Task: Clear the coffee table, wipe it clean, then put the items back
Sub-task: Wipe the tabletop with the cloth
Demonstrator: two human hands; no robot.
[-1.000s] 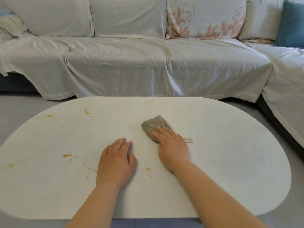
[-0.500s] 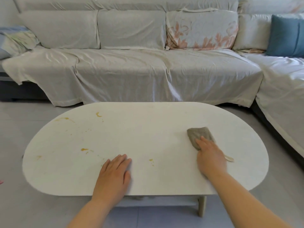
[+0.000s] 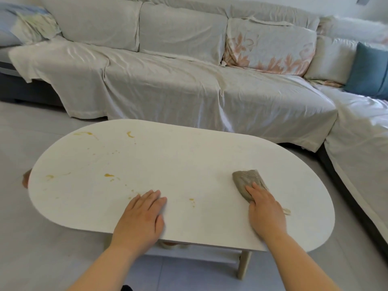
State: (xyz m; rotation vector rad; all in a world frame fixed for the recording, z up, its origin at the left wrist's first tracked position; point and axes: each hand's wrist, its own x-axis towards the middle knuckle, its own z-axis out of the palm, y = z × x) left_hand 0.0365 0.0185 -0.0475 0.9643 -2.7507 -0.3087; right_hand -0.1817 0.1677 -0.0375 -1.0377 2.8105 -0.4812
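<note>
The white oval coffee table fills the middle of the head view. Orange-yellow stains are scattered over its left half, and a small one lies between my hands. A folded grey cloth lies on the table's right part. My right hand presses flat on the cloth's near end, fingers together. My left hand rests palm down on the table's near edge, fingers slightly apart, holding nothing.
A long sofa under a pale cover runs behind the table and turns along the right side. A floral cushion and a blue cushion lean on it. A table leg shows below the near edge. Grey floor lies to the left.
My right hand has slid the cloth from the table's middle to its right part. My left hand has stayed flat near the front edge. The view has pulled back and tilted.
</note>
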